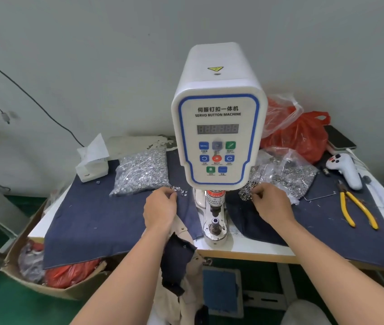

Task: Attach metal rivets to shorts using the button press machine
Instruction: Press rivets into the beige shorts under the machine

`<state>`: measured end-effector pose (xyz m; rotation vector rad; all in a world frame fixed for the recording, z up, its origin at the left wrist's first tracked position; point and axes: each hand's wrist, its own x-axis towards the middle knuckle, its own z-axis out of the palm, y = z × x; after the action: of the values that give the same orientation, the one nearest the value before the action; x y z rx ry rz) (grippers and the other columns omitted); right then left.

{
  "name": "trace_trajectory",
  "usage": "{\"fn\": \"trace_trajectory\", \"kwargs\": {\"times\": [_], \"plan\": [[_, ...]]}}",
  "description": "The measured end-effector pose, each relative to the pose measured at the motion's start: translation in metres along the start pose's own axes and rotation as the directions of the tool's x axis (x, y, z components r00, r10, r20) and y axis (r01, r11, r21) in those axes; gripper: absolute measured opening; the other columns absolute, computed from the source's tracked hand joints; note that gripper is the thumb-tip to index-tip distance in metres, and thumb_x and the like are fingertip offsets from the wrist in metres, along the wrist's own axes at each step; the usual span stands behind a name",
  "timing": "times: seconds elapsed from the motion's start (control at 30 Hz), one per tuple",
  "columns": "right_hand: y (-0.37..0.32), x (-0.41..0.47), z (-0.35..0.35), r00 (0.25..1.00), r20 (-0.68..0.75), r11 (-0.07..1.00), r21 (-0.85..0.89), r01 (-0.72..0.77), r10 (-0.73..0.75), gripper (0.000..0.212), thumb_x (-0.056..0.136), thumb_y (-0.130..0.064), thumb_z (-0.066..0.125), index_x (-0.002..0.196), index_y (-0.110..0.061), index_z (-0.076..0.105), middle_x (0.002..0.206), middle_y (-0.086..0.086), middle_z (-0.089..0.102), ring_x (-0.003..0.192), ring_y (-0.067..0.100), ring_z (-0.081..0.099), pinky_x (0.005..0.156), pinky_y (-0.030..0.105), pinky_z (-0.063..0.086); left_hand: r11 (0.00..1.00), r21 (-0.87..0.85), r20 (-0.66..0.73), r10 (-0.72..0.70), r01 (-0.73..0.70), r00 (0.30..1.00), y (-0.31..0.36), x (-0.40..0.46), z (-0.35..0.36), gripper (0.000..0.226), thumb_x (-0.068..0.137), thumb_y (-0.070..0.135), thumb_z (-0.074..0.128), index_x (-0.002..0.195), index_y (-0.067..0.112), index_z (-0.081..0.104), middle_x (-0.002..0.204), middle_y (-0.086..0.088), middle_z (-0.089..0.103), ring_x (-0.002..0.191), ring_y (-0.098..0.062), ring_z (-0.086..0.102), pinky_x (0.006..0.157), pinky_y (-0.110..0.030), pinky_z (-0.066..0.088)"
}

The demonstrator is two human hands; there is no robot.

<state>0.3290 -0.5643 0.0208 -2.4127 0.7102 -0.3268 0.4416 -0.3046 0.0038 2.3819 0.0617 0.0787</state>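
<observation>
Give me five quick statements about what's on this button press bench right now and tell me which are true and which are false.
1. Both hands are at small piles of loose metal parts on either side of the machine. True: the left hand is at one pile, the right hand at the other.
2. The yellow-handled pliers lie left of the machine. False: they lie to its right.
3. The shorts are under the press head. False: they hang off the table's front edge.
4. A red plastic bag sits behind the machine to its right. True.
5. The machine's display shows a lit number. False: its digits look unlit.
</observation>
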Motion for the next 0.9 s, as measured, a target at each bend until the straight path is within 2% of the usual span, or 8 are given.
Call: {"fn": "trace_trajectory", "kwargs": {"times": [0.13,0.27,0.37,0.5,0.63,0.7,0.8,0.9], "plan": [[0.000,-0.005,-0.008,0.993,0.073,0.972,0.212,-0.103,0.090,0.011,0.097,-0.010,0.067,0.100,-0.017,0.075,0.096,-0.002,0.075,0.088,0.021,0.070,0.084,0.037,0.057,0.996,-0.087,0.010,0.014,-0.014,1.000,-0.002,-0.002,-0.007,0.016,0.100,0.027,0.064,0.111,0.026,0.076,0.112,0.005,0.076,0.108,-0.022,0.068,0.089,-0.035,0.050],[-0.010,-0.025,-0.014,0.974,0.172,0.801,0.557,-0.220,0.147,0.005,0.095,-0.004,0.069,0.096,-0.006,0.074,0.079,0.007,0.074,0.070,0.017,0.071,0.072,0.029,0.062,0.979,-0.189,0.034,0.079,-0.071,0.996,-0.003,-0.010,-0.019,0.019,0.100,0.018,0.063,0.112,0.023,0.078,0.111,0.004,0.076,0.107,-0.016,0.068,0.092,-0.029,0.047],[-0.028,-0.046,-0.014,0.953,0.276,0.672,0.684,-0.285,0.124,0.013,0.095,-0.003,0.068,0.084,-0.006,0.074,0.067,0.002,0.073,0.059,0.008,0.067,0.058,0.017,0.056,0.952,-0.281,0.073,0.144,-0.118,0.987,-0.001,-0.022,-0.028,0.018,0.099,0.016,0.065,0.101,0.030,0.076,0.105,0.012,0.075,0.103,-0.006,0.067,0.094,-0.026,0.049],[-0.048,-0.071,-0.008,0.851,0.517,0.494,0.718,-0.489,0.090,0.014,0.093,-0.008,0.073,0.082,-0.001,0.073,0.067,0.006,0.069,0.057,0.011,0.063,0.057,0.019,0.056,0.921,-0.371,0.150,0.188,-0.121,0.971,0.004,-0.045,-0.038,0.018,0.097,0.013,0.069,0.092,0.029,0.076,0.097,0.019,0.076,0.092,0.011,0.066,0.078,-0.004,0.045],[-0.059,-0.080,-0.007,0.724,0.686,0.245,0.690,-0.681,0.081,0.009,0.090,-0.004,0.075,0.087,0.003,0.071,0.069,0.012,0.067,0.053,0.015,0.064,0.048,0.022,0.054,0.918,-0.392,0.228,0.153,-0.053,0.961,0.005,-0.068,-0.042,0.013,0.099,0.019,0.066,0.094,0.028,0.074,0.087,0.021,0.077,0.072,0.011,0.063,0.055,-0.014,0.045],[-0.061,-0.082,-0.007,0.671,0.737,0.131,0.659,-0.741,0.087,0.008,0.090,-0.002,0.074,0.085,0.004,0.072,0.069,0.013,0.069,0.053,0.015,0.066,0.047,0.023,0.055,0.909,-0.414,0.250,0.155,-0.039,0.956,0.004,-0.075,-0.042,0.012,0.102,0.019,0.060,0.101,0.026,0.069,0.089,0.020,0.078,0.058,0.007,0.057,0.051,-0.014,0.042],[-0.062,-0.085,-0.006,0.627,0.774,0.091,0.621,-0.779,0.085,0.012,0.091,-0.001,0.071,0.081,0.005,0.071,0.067,0.014,0.069,0.051,0.015,0.066,0.046,0.022,0.056,0.900,-0.435,0.279,0.163,-0.027,0.946,0.002,-0.082,-0.042,0.017,0.104,0.017,0.054,0.107,0.028,0.066,0.093,0.018,0.079,0.046,0.000,0.043,0.046,-0.015,0.039],[-0.063,-0.085,-0.003,0.615,0.784,0.057,0.613,-0.788,0.082,0.013,0.092,-0.001,0.069,0.080,0.005,0.070,0.067,0.014,0.069,0.051,0.015,0.067,0.046,0.023,0.056,0.900,-0.433,0.294,0.183,-0.040,0.938,0.005,-0.087,-0.041,0.020,0.105,0.020,0.055,0.103,0.031,0.070,0.093,0.017,0.079,0.062,-0.007,0.056,0.047,-0.013,0.042]]}}
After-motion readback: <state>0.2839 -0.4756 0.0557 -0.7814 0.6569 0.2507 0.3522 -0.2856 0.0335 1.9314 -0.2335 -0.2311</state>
